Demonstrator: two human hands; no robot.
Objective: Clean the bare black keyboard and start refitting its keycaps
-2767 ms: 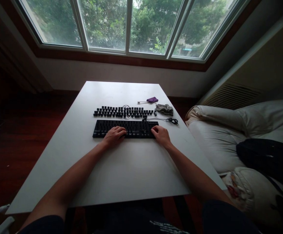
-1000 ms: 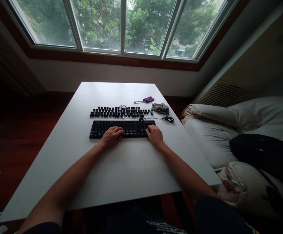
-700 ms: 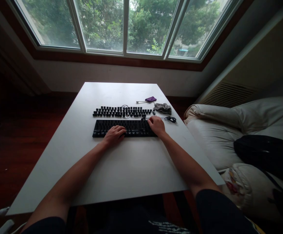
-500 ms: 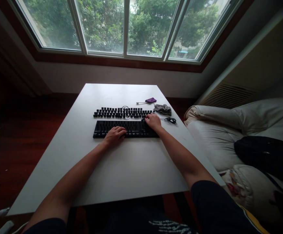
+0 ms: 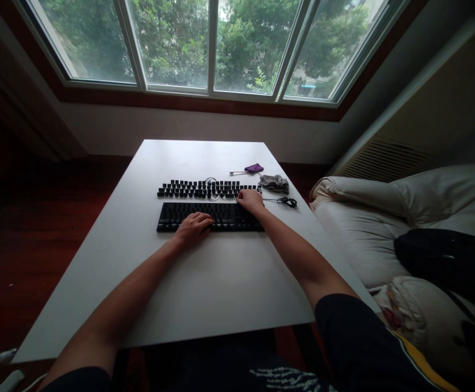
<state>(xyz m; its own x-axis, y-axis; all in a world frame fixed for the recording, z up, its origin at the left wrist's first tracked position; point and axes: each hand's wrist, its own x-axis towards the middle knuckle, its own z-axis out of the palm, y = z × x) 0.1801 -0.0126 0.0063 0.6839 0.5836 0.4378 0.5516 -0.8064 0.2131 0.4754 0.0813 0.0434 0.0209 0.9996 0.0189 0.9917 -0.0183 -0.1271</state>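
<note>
A black keyboard (image 5: 225,216) lies flat on the white table, its long side facing me. Over its front edge, near the middle, my left hand (image 5: 192,227) is closed on it, fingers bent over the keys. My right hand (image 5: 250,200) is at the keyboard's back edge, right of centre, with fingertips pinched together. What they hold is too small and partly hidden to name. Behind the keyboard, loose black keycaps (image 5: 199,189) stand in several rows, and my right hand is close to their right end. Thin wire loops (image 5: 212,179) lie among them.
Right of the keycaps lie a crumpled grey cloth (image 5: 275,183), a coiled black cable (image 5: 288,202) and a purple piece (image 5: 254,168) beside a thin white stick (image 5: 237,173). The white table (image 5: 188,294) has a pale sofa (image 5: 355,234) to its right.
My right hand has shifted a little to the left along the keyboard's back edge, its fingers still pinched. My left hand has stayed in place on the keyboard.
</note>
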